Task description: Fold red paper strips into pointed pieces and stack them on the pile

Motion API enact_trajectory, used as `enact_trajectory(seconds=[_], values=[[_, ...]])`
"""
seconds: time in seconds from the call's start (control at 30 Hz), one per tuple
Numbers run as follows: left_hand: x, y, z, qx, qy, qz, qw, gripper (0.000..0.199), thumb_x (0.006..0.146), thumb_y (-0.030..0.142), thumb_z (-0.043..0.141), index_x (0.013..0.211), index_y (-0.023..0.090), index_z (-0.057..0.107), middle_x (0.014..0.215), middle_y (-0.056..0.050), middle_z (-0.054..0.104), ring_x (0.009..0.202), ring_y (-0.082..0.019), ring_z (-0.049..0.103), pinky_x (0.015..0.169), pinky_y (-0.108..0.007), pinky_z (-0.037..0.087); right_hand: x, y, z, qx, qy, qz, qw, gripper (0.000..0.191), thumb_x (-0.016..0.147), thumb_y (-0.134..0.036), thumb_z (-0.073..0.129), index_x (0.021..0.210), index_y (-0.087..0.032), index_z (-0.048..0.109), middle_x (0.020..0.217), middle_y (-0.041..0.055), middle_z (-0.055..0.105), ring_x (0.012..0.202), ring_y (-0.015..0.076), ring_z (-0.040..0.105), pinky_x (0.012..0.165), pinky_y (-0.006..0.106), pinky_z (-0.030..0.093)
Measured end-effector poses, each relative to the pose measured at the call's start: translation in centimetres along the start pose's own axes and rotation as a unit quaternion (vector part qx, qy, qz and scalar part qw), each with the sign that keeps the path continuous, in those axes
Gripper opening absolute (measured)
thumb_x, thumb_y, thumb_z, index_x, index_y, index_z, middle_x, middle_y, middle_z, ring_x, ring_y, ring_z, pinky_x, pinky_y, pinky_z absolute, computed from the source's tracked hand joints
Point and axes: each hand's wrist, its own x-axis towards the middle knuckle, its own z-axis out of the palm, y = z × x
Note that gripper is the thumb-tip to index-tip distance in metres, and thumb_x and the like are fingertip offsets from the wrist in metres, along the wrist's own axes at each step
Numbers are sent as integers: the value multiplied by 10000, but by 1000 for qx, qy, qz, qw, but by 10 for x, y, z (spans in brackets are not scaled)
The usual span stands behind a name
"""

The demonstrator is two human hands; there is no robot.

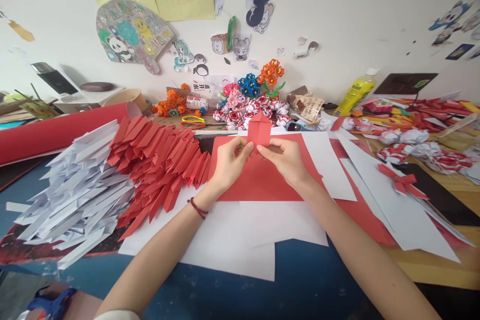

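Note:
Between my two hands a small folded red paper is held upright, its top end creased to a point. My left hand pinches its lower left corner with thumb and fingers. At the lower right corner my right hand grips it the same way. Below the hands lies a flat red sheet, on top of white sheets. To the left is a heap of folded red paper strips, touching a heap of folded white paper strips.
A red paper roll lies at the far left. White-and-red paper flowers, yellow-handled scissors and a yellow bottle stand or lie along the back. Loose white sheets and a red folded piece are on the right.

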Motion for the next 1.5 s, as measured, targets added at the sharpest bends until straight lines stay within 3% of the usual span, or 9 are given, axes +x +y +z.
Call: enact_trajectory(seconds=[0.17, 0.37, 0.67, 0.87, 1.13, 1.33, 1.5], values=[[2, -1, 0, 13, -12, -12, 1000, 353, 921, 455, 468, 721, 175, 546, 660, -8, 628, 531, -89, 515, 535, -216, 422, 0, 1, 0, 8, 7, 17, 1000, 279, 758, -441, 711, 771, -163, 697, 814, 71, 720, 785, 227, 656, 717, 336, 513], [4, -2, -2, 1, -40, -10, 999, 341, 876, 450, 551, 685, 173, 495, 640, -3, 621, 556, -91, 535, 548, -208, 418, 0, 1, 3, 58, 11, 21, 998, 209, 764, -361, 719, 796, -155, 706, 783, 57, 705, 735, 190, 640, 684, 301, 500], [2, -3, -1, 35, -65, 2, 997, 342, 901, 447, 507, 695, 174, 511, 653, -6, 632, 573, -104, 552, 574, -216, 414, 0, 3, 3, 47, 31, 15, 998, 244, 764, -398, 708, 723, -160, 677, 676, 25, 637, 640, 150, 558, 613, 277, 448], [1, -4, 1, 59, -56, 6, 997, 322, 906, 423, 501, 692, 183, 481, 594, 17, 584, 549, -101, 527, 566, -218, 399, 0, 4, 3, 51, 34, 26, 998, 270, 754, -427, 713, 803, -161, 708, 754, 48, 668, 628, 146, 549, 606, 281, 446], [5, -9, -2, 63, -26, 9, 998, 256, 902, 399, 497, 778, 179, 534, 686, 6, 602, 600, -106, 537, 587, -220, 404, 2, 0, -2, 54, -28, 77, 995, 366, 712, -493, 742, 753, -133, 689, 674, 64, 668, 599, 167, 594, 575, 295, 473], [17, -14, -22, 180, -53, 13, 982, 212, 866, 301, 494, 703, 175, 545, 628, 19, 586, 589, -113, 497, 591, -232, 360, 11, 6, -11, 69, 51, 62, 994, 403, 748, -509, 711, 942, -157, 697, 842, 68, 698, 691, 163, 622, 677, 295, 510], [21, -24, -31, 220, -109, 12, 969, 223, 840, 304, 486, 669, 178, 552, 634, 6, 605, 611, -131, 509, 607, -249, 379, 17, 22, -21, 36, 98, 38, 994, 393, 718, -500, 733, 891, -149, 708, 737, 50, 679, 648, 161, 610, 636, 297, 502]])
